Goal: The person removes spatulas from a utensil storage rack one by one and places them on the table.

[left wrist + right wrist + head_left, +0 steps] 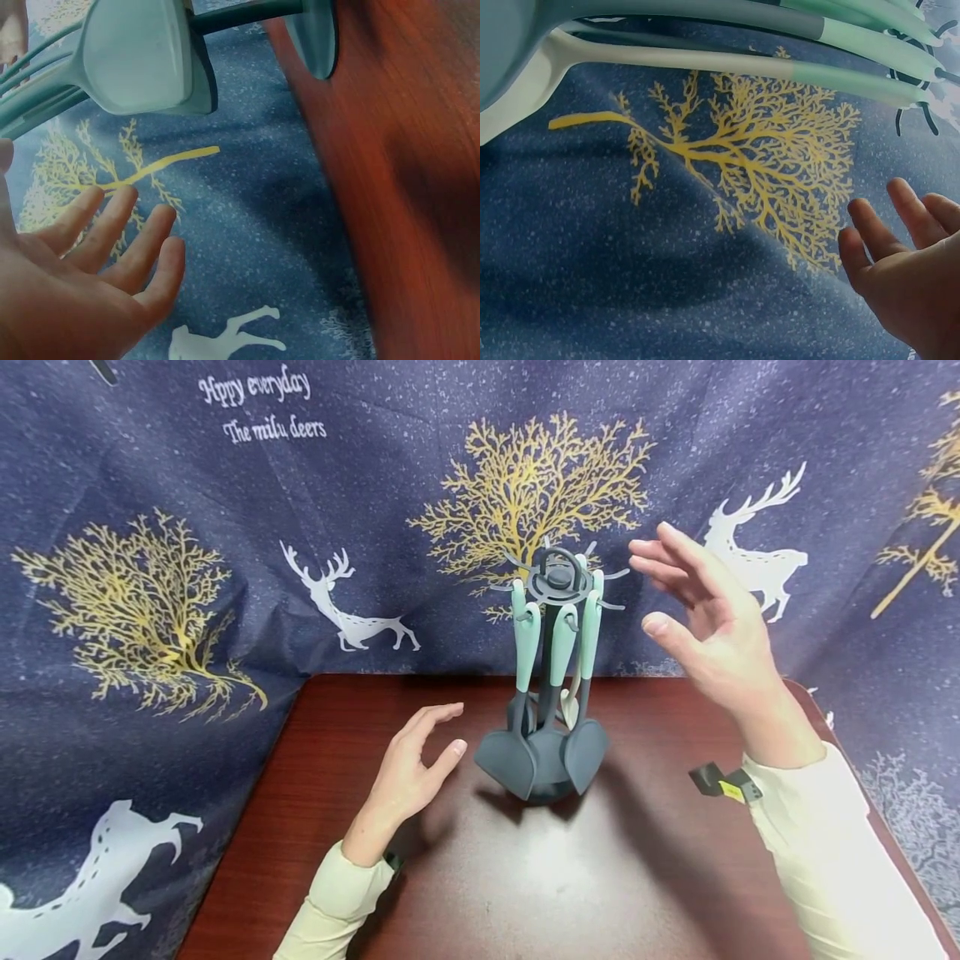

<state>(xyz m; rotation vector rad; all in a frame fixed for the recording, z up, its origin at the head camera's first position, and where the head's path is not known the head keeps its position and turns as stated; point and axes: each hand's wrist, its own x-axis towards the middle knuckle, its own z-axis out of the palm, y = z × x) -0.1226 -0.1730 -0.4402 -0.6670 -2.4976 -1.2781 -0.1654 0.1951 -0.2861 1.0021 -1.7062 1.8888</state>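
To handle the utensil stand [549,652] well, I think it is best to go slowly and keep both hands level, so the hanging tools do not swing and bump. The left hand [408,772] is low, near the wide tool heads, with its fingers apart and a bit bent, holding nothing. The right hand [720,635] is up high, just beside the hooks [615,575], with its fingers spread loosely and nothing in them. A good way to take a tool would be to pinch its mint green handle near the top and lift it off gently, while the other hand steadies the pole. Pulling hard sideways could tip it. The stand is upright on the shiny red-brown table [480,877], between the hands and near the back edge. It is dark gray, with a loop [562,560] on top and a round base. Flat gray heads hang in front, and a cream tool [570,708] peeks out behind.
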